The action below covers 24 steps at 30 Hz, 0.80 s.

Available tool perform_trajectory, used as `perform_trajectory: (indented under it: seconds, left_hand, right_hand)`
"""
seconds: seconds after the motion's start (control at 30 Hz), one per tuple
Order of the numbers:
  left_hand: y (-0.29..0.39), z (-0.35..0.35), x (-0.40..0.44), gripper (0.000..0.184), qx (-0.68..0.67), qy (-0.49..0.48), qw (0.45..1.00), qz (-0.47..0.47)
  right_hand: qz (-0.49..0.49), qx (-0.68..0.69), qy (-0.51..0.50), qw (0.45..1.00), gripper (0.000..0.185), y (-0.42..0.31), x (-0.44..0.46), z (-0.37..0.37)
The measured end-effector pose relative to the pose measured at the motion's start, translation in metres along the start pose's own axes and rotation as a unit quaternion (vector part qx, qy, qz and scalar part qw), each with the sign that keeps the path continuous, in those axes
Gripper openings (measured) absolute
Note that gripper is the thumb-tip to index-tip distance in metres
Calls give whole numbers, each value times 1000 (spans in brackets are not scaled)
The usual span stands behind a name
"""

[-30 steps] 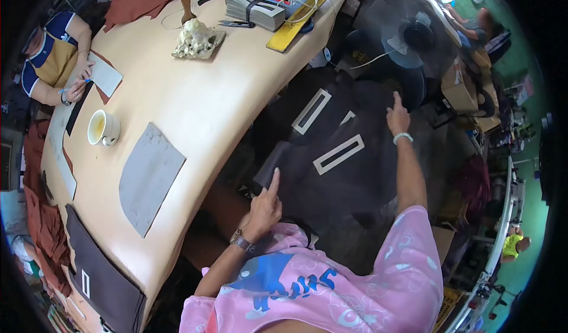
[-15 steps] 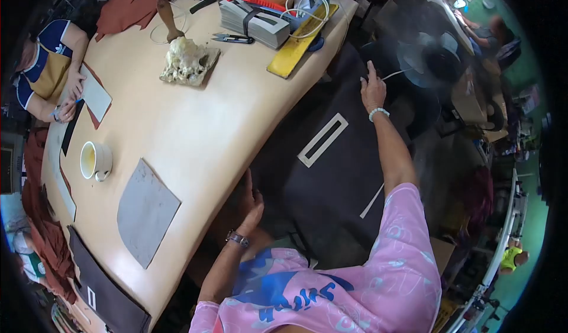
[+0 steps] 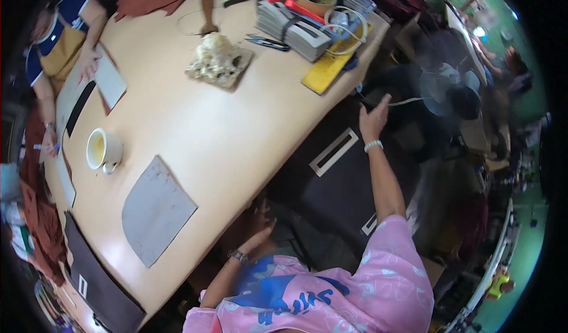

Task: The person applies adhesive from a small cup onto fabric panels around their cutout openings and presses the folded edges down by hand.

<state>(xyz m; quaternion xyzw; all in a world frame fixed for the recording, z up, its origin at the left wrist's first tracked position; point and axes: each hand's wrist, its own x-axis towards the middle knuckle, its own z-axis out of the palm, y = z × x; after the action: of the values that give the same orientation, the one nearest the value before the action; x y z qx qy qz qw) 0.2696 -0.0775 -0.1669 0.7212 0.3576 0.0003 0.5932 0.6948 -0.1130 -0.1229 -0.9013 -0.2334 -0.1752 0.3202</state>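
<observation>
A dark brown sheet (image 3: 313, 200), which looks like leather or cloth, hangs beside the table's near edge in front of me. Its upper part carries a pale rectangular frame (image 3: 334, 152) with a long slot. Lower down, a second pale frame (image 3: 370, 223) is partly hidden by my sleeve. At the sheet's far right edge, my right hand (image 3: 374, 120) is closed on it, thumb and fingers pointing away from me. My left hand (image 3: 258, 225) is low by the table edge, near the sheet's left corner; shadow and blur obscure its fingers and any contact.
On the table (image 3: 195, 135) lie a grey template (image 3: 155, 212), a white mug (image 3: 105, 149), a crusted block (image 3: 219, 64), snips (image 3: 267, 42), a yellow bar (image 3: 334, 70) and another dark panel (image 3: 103, 277). A co-worker (image 3: 65, 49) sits across; a fan (image 3: 449, 90) stands at right.
The dark sheet and my right hand have come lower and nearer, and the second pale frame now shows its slot. My view has shifted. The co-worker's hands have moved apart.
</observation>
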Motion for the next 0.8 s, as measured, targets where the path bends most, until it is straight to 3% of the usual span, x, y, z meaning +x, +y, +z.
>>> perform_trajectory:
  seconds: [0.1,0.2,0.27,0.37,0.47,0.57,0.6,0.67,0.7,0.73,0.8]
  left_hand:
    - [-6,13,-34,58,-63,-11,998,5]
    - [53,-19,-48,59,-85,-144,983,-80]
    - [56,-20,-53,57,-66,-76,992,81]
    - [93,-45,-67,50,-71,-61,981,172]
    - [126,-83,-95,41,-140,-122,958,217]
    - [143,-130,-143,36,-209,-66,952,212]
    - [136,-139,-154,35,-243,-1,945,218]
    - [127,-176,-192,31,-115,231,945,199]
    - [114,-187,-205,29,-198,323,912,157]
    - [96,-206,-217,28,-114,426,886,145]
    - [66,-239,-243,25,64,620,775,107]
  right_hand:
    - [-60,68,57,994,78,-31,-23,-27]
    - [-95,199,79,972,72,-117,-49,-68]
    - [-134,255,55,956,71,-177,-70,-87]
    - [-210,285,-32,935,72,-250,-110,-100]
    - [-234,366,-140,890,74,-306,-154,-99]
    - [-257,344,-202,880,75,-335,-194,-82]
    - [-301,275,-202,890,75,-333,-201,-71]
    - [-309,224,-201,902,74,-331,-198,-65]
    - [-309,195,-196,910,74,-330,-197,-63]
    - [-291,183,-213,915,72,-331,-198,-64]
    - [-310,182,-206,910,71,-331,-198,-64]
